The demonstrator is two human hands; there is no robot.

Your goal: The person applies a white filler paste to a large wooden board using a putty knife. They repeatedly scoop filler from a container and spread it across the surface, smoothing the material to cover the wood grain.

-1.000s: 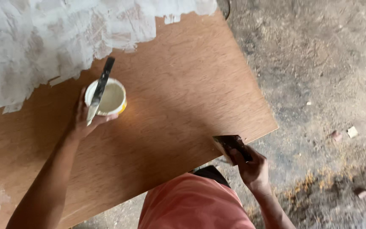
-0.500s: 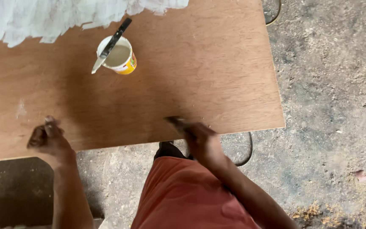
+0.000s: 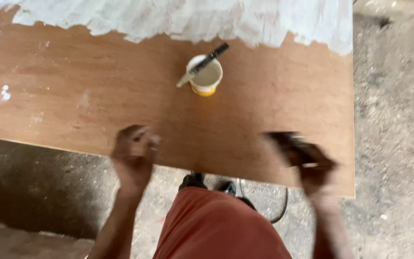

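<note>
**Two hands on one big board**

One wooden board [image 3: 97, 110] lies flat, with white paint along its far edge. One paint cup [image 3: 206, 76] stands on it, and one brush [image 3: 203, 66] rests across the cup. The left hand [image 3: 132, 156] and the right hand [image 3: 305, 156] are at the near edge, well apart. Both are blurry, so I cannot tell how their fingers are set.

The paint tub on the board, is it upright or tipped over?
Upright: the tub stands on the board, its open rim facing up, a brush lying across it.
</note>
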